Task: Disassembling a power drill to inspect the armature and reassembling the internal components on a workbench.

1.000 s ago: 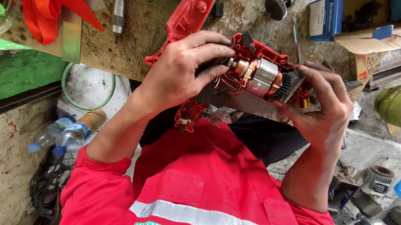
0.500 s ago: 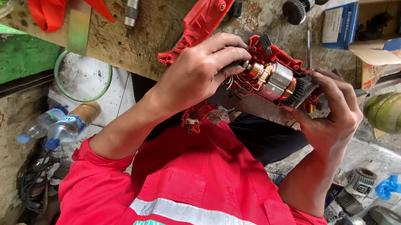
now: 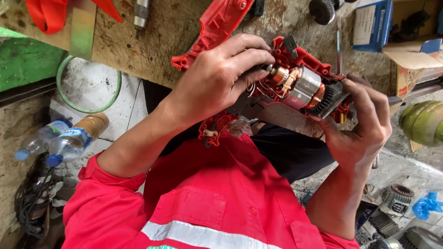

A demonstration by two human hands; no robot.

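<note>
Left hand (image 3: 219, 83) pinching motor armature (image 3: 298, 88), right hand (image 3: 360, 125) gripping red housing (image 3: 307, 60), blue box (image 3: 373, 23) top right on bench

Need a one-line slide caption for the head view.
Two hands grip an opened red power tool, its copper-wound motor exposed.

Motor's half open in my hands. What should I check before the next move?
1. Left hand grips the copper end of the armature: ok.
2. Right hand holds the housing at the fan end: ok.
3. Armature fully seated in housing: cannot tell, fingers hide the end.
4. Wires free of armature: cannot tell.
5. Loose cover lies on the bench, out of the grip: ok.
</note>
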